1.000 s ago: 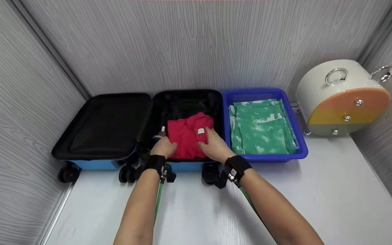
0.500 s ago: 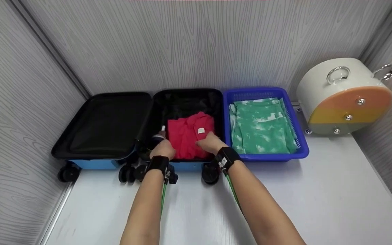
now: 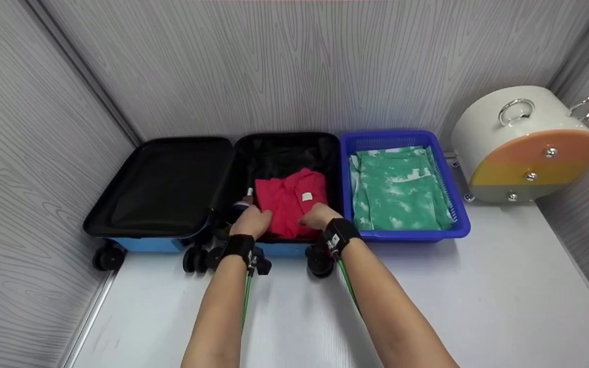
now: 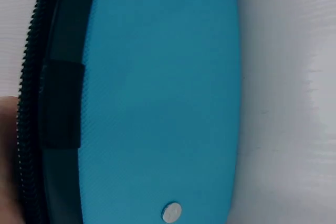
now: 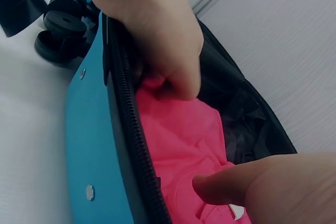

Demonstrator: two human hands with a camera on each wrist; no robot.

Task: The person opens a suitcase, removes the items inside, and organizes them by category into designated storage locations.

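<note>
A folded red shirt (image 3: 292, 199) with a small white label lies inside the black-lined half of an open blue suitcase (image 3: 284, 249). My left hand (image 3: 251, 223) pinches the shirt's near left side, beside a dark bottle (image 3: 246, 198) with a white tip. In the right wrist view this left hand (image 5: 157, 35) has curled fingers, with red cloth between them. My right hand (image 3: 318, 216) grips the shirt's near right part; its thumb (image 5: 220, 184) lies over the cloth, its other fingers are hidden. The left wrist view mostly shows the suitcase's blue side (image 4: 157, 98) and zip.
The suitcase's other half (image 3: 159, 184) lies open at the left, wheels (image 3: 108, 257) facing me. A blue basket (image 3: 414, 235) with folded green-and-white cloth (image 3: 399, 189) stands close at the right. Farther right is a white drum-shaped container (image 3: 519, 143) with striped front and metal handles.
My right hand has drawn back from near the white label toward the shirt's near edge, and its fingers have curled in. The left hand has barely moved. The shirt stays in place.
</note>
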